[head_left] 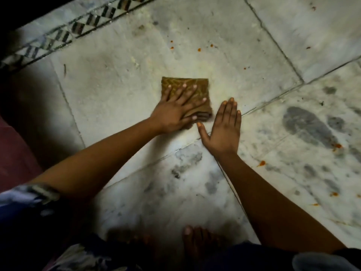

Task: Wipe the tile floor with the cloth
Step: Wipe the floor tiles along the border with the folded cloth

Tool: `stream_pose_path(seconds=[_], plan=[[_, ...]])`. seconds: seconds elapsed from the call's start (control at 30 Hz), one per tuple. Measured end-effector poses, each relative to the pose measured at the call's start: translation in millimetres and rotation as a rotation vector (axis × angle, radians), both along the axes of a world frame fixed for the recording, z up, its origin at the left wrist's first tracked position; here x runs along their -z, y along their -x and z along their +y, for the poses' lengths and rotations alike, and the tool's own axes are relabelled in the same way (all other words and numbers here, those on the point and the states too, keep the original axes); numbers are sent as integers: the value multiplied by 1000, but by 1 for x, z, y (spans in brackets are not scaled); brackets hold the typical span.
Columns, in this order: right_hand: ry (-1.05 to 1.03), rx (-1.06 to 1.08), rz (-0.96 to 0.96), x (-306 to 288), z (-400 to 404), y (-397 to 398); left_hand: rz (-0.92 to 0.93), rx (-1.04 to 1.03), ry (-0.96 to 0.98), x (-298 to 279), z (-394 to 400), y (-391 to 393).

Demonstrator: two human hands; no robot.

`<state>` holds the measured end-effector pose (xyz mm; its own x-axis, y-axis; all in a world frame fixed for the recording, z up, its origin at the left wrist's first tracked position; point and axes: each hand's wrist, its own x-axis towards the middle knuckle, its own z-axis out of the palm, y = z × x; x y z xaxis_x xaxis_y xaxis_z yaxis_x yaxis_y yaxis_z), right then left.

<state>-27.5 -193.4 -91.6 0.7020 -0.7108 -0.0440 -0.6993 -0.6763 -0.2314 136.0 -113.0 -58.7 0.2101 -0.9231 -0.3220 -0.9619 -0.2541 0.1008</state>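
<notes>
Left hand pressing the cloth, right hand flat on the tile floor.

I am seeing the left hand (172, 112) spreading straight fingers wide on the folded brown cloth (197, 90), lying mid-scene on the tile floor (121, 89). The right hand (224, 128), fingers straight and together, is resting just right of the cloth. Orange spots (199, 49) are lying farther away.

The left hand (172, 112) hides the cloth's (197, 90) near-left part; the foot (195, 241) is dim and blurred.
</notes>
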Motion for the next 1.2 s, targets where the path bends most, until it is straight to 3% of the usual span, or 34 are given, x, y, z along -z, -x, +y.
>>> stream_pose_path(seconds=[0.1,0.23,0.33,0.47,0.57,0.7,0.83,0.97,1.07,1.2], plan=[[-9,1,13,1,-1,1,-17,-116,-17,-1,21,-32],[-25,1,8,-1,1,2,75,-449,-46,-6,-30,-41],[-33,-2,-4,-2,1,1,66,-355,-62,-7,-55,-8],[-57,-3,23,-5,-1,2,29,-58,-87,-8,6,0],[-76,-14,41,-6,-1,2,-6,-224,-142,-15,44,-42],[-84,-4,7,-6,0,3,94,-593,-157,-22,0,-74],[-84,21,-48,-6,-7,-3,104,-429,-55,-8,-42,-29],[-59,-27,-51,-7,-31,-24,84,-265,63,3,1,-19],[-43,-75,-49,-2,-44,-45,60,-379,110,8,23,-56],[-15,-51,-44,4,-50,-52,67,-677,139,11,-12,-116]])
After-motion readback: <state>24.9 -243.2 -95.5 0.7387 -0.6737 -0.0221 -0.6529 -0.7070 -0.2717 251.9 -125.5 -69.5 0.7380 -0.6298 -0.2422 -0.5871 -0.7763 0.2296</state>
